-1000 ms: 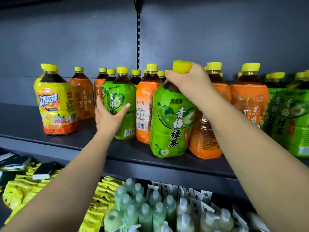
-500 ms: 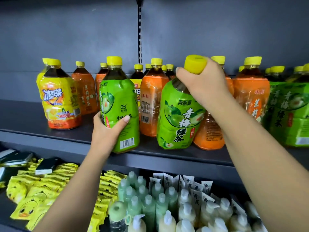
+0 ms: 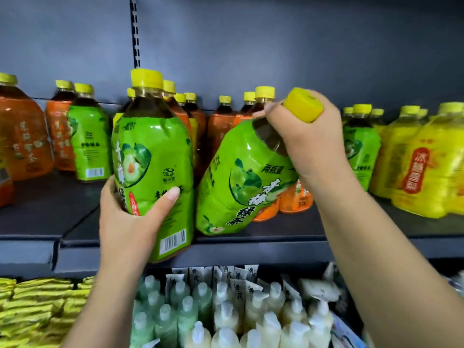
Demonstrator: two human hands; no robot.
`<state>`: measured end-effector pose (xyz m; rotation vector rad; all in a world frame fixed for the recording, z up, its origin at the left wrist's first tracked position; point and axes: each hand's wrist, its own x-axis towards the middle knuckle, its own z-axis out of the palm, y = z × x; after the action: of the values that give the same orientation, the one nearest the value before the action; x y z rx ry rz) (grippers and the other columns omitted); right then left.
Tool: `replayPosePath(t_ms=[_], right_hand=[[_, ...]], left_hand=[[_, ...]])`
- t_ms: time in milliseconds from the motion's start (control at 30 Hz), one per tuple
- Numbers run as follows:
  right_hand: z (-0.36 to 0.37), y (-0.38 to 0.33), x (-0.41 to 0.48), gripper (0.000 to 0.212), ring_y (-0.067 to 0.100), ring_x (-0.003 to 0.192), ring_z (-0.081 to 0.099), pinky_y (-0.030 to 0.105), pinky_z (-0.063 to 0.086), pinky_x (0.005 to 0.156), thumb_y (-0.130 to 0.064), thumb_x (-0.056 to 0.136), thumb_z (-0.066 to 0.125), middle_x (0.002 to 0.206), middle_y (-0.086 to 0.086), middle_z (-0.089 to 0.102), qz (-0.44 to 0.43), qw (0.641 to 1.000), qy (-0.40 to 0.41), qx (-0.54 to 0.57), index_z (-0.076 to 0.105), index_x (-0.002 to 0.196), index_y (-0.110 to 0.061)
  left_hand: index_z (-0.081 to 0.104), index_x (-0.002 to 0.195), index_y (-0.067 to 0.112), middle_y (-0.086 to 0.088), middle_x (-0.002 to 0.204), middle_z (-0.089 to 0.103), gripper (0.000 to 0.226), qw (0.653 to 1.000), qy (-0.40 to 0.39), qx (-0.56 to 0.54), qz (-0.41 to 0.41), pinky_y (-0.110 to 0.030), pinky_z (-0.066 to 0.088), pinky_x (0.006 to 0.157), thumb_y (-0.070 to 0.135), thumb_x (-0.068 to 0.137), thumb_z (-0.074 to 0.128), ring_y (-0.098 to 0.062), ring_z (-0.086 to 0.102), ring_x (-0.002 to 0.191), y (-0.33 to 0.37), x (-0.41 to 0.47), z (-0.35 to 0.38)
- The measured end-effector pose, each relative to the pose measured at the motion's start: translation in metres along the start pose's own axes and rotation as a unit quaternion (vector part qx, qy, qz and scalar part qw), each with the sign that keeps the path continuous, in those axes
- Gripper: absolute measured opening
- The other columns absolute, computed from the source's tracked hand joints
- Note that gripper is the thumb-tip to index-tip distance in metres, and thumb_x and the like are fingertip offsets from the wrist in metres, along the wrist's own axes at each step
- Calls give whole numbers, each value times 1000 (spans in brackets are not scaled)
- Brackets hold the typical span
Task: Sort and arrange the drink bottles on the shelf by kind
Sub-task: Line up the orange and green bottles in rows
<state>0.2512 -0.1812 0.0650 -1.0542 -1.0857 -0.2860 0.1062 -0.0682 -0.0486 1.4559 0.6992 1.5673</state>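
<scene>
My left hand (image 3: pixel 130 212) grips the lower body of a green-label tea bottle (image 3: pixel 155 156), upright and lifted in front of the shelf edge (image 3: pixel 251 249). My right hand (image 3: pixel 308 136) grips the neck, just below the yellow cap, of a second green-label bottle (image 3: pixel 238 177), which tilts to the right with its base at the shelf front. Orange-label bottles (image 3: pixel 22 136) stand at the left and behind the two held ones. Another green bottle (image 3: pixel 88 144) stands at the back left, one more (image 3: pixel 361 144) right of my right wrist. Yellow-label bottles (image 3: pixel 421 167) fill the far right.
The dark shelf (image 3: pixel 45 212) has bare board at the front left. The grey back wall carries a slotted upright (image 3: pixel 135 31). Below, yellow packets (image 3: pixel 32 312) lie at the left and pump bottles (image 3: pixel 226 317) stand packed in the middle and right.
My left hand has pulled its green bottle forward off the shelf and lifted it. My right hand has tipped its green bottle further right. The view has shifted right, bringing yellow bottles in.
</scene>
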Motion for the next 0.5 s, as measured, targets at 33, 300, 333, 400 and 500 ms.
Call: replayPosePath(t_ms=[33,300,333,400,500], right_hand=[[-8,1,0,24,19,59,45,36,42,58,-22,62,63,57,7,46,12,1000,9,13,42,51,-22],[-90,8,17,45,7,37,35,16,29,44,-11,74,66,36,-12,35,86,993,63,58,37,40,-18],[-101,11,21,46,6,35,35,16,29,44,-11,76,66,34,-12,35,90,993,66,44,35,43,-19],[-128,16,31,46,6,34,37,16,30,43,-17,78,67,34,-11,36,96,993,69,16,35,47,-20],[-166,25,48,45,14,48,42,24,34,53,-29,75,73,50,-3,43,96,994,53,-21,37,49,-21]], left_hand=[[37,136,21,0,127,54,114,1000,4,-1,8,-46,43,99,63,34,65,-18,55,112,1,-5,2],[35,138,15,-3,133,50,117,999,-1,-3,47,-45,40,103,61,35,65,-19,50,119,16,-58,54],[35,138,17,-2,134,49,117,999,-4,6,53,-43,40,103,62,34,64,-18,49,120,19,-66,64],[34,138,21,9,129,48,116,997,-13,28,64,-34,40,99,62,34,67,-13,48,116,25,-82,90],[36,135,26,25,110,44,106,996,-23,35,73,-23,34,90,50,39,73,-4,45,106,32,-103,135]])
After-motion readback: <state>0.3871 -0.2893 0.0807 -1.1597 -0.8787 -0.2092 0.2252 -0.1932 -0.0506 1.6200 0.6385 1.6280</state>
